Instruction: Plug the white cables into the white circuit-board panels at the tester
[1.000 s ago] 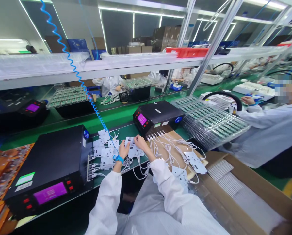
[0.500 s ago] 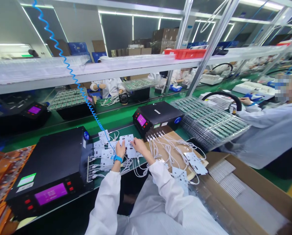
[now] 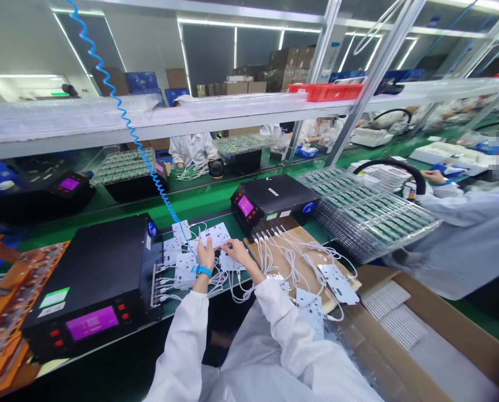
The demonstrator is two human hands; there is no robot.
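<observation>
A flat white panel with small dark cut-outs [image 3: 216, 234] is tilted up between my two hands. My left hand [image 3: 205, 257], with a blue strap at the wrist, grips its left side, thumb on the face. My right hand [image 3: 236, 252] pinches its lower right edge. Right below lies another white panel [image 3: 229, 262] of the same kind, partly covered by my right hand. More such panels [image 3: 185, 271] lie at the left among white cables [image 3: 220, 282]. The blue strap joins a coiled blue cord [image 3: 163, 192].
A black box with a purple screen [image 3: 102, 273] stands at the left, a second black box [image 3: 274, 195] further back. White cables run over a cardboard sheet [image 3: 289, 251] to other panels [image 3: 338, 282]. Clear trays of green boards [image 3: 370, 206] and an open carton [image 3: 442, 329] are at the right.
The panel in my hands has been raised and tilted away from the one below. My right hand has come down slightly along its edge. The whole view has shifted a little.
</observation>
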